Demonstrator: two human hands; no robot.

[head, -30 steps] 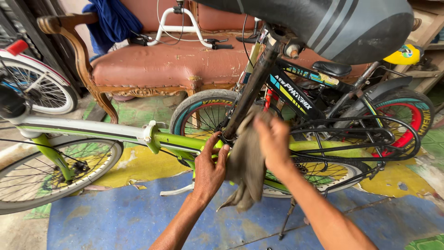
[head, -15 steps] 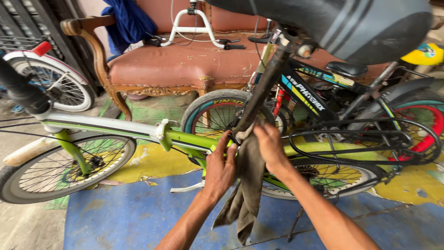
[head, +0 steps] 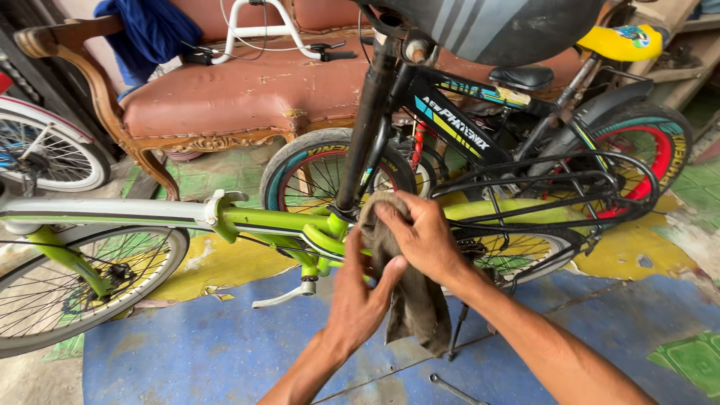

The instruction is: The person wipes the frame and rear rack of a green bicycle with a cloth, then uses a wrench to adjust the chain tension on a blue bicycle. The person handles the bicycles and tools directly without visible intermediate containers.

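The right hand (head: 427,238) covers the upper part of the grey-brown rag (head: 409,300), and the rag hides the green bicycle frame (head: 277,223) at the base of the seat post. The bottom edge cuts off both forearms. The black saddle (head: 495,26) is cropped by the top edge, and the front wheel (head: 67,289) by the left.

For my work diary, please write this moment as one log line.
left hand: under rag, by green frame | right hand: pressing brown rag at seat post base | floor: wrench
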